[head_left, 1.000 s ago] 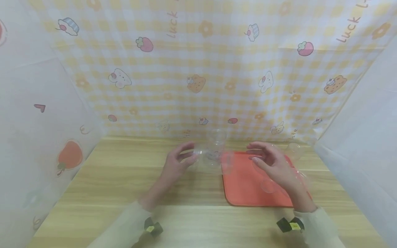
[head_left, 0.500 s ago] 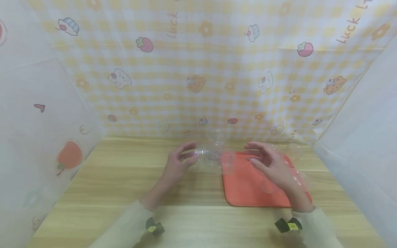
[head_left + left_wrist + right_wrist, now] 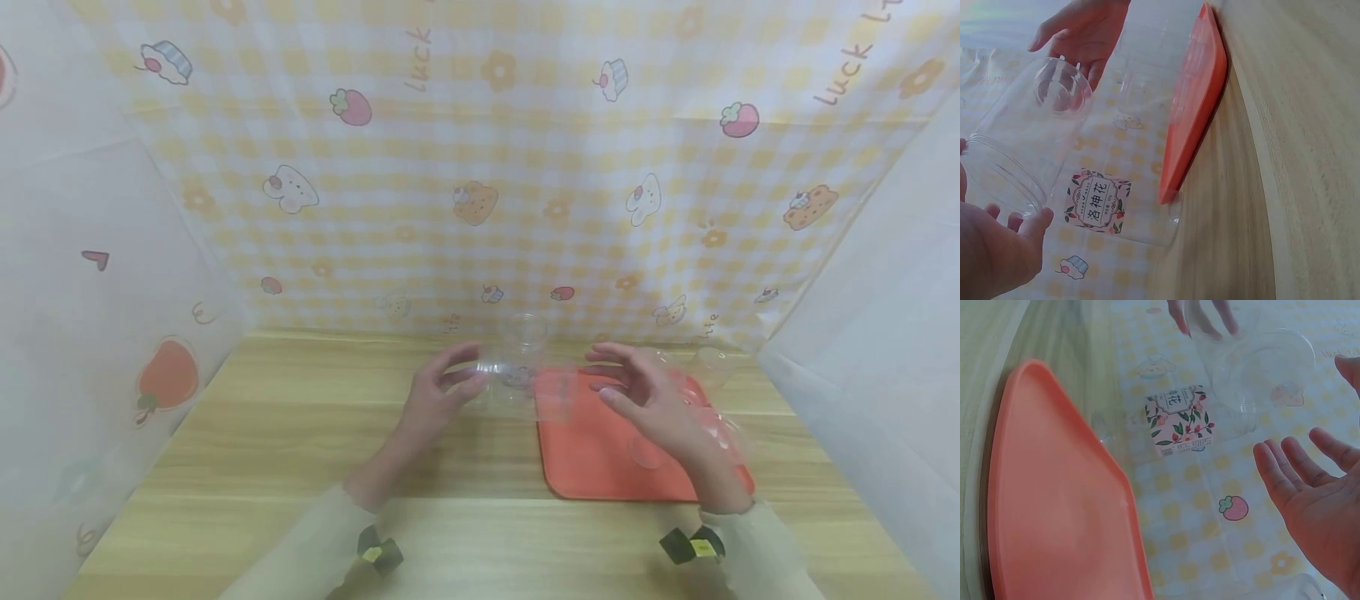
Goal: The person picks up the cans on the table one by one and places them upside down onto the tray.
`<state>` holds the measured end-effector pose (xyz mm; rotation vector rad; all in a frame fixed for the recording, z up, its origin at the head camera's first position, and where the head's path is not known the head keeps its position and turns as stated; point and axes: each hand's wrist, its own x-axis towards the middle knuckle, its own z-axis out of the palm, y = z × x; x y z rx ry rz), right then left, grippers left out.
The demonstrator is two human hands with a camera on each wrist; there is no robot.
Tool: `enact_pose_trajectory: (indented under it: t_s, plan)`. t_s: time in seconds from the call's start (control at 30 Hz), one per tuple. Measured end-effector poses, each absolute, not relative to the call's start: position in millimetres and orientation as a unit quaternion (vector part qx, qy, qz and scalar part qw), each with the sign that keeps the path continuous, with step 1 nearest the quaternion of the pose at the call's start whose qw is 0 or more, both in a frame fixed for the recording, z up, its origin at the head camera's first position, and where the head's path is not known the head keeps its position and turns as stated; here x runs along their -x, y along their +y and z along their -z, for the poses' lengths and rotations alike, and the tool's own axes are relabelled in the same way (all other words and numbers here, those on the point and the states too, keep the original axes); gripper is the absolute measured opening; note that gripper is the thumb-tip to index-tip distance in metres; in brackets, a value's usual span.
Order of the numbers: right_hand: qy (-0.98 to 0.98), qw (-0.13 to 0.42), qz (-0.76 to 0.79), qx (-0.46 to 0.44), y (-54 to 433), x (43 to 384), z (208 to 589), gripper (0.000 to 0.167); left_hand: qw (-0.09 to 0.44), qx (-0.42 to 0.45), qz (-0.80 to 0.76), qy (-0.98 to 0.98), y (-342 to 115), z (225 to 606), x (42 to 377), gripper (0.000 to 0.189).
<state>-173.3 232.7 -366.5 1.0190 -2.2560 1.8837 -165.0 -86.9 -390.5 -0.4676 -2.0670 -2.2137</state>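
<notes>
My left hand grips a clear plastic jar round its threaded mouth end. The jar lies sideways in the air, its base toward my right hand. That hand has relaxed, spread fingers and holds nothing; in the right wrist view a gap shows between its fingertips and the jar's base. Behind the held jar stands another clear jar with a pink floral label bearing Chinese characters. Transparency makes the held jar's outline faint in the head view.
An orange-red tray lies on the wooden table, below my right hand. Several clear containers, faint in outline, are on and beside it, one a clear cup at the back right. A patterned cloth hangs behind the table.
My left hand has shifted slightly right with the jar. The right hand has drifted a little left, narrowing the space between them. The tray and labelled jar have stayed put.
</notes>
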Motion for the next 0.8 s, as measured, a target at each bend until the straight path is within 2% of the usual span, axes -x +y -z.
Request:
enact_pose_trajectory:
  t_s: [0.8]
  plan:
    - [-0.735, -0.038, -0.606, -0.301, 226, 172, 369, 0.063, 0.049, 0.152, 0.740, -0.654, -73, 389, 165, 0.050]
